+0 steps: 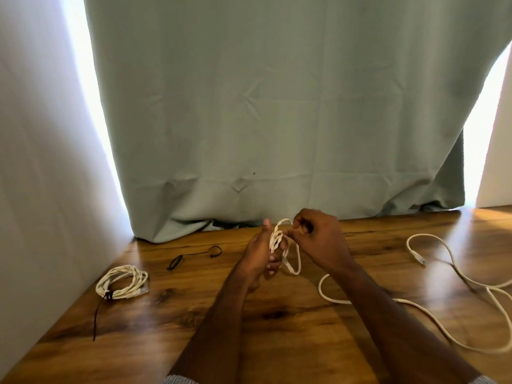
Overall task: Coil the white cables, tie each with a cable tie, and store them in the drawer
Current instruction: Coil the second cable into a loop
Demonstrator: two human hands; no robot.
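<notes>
White cables, two in view, on a wooden table [194, 314] before a grey-green curtain [277, 106]. Item one, far left: finished coil [122, 281], lying flat near the white wall, bound at its near edge by a dark cable tie [101, 314] whose long tail trails toward the table's front. Item two, behind and right of the coil: two loose black cable ties [194, 256], looped, lying on the wood apart from the hands. Item three, centre: partly wound cable [279, 245], held above the table. Left hand [260, 253] grips the gathered loops, fingers curled round the bundle, thumb raised alongside it. Right hand [315, 236] pinches a strand at the top of the bundle between thumb and forefinger, remaining fingers bent. Item four, right: the unwound length [454, 270] snaking across the wood, its plug end [418, 257] lying free. No container, label or legible writing visible.
</notes>
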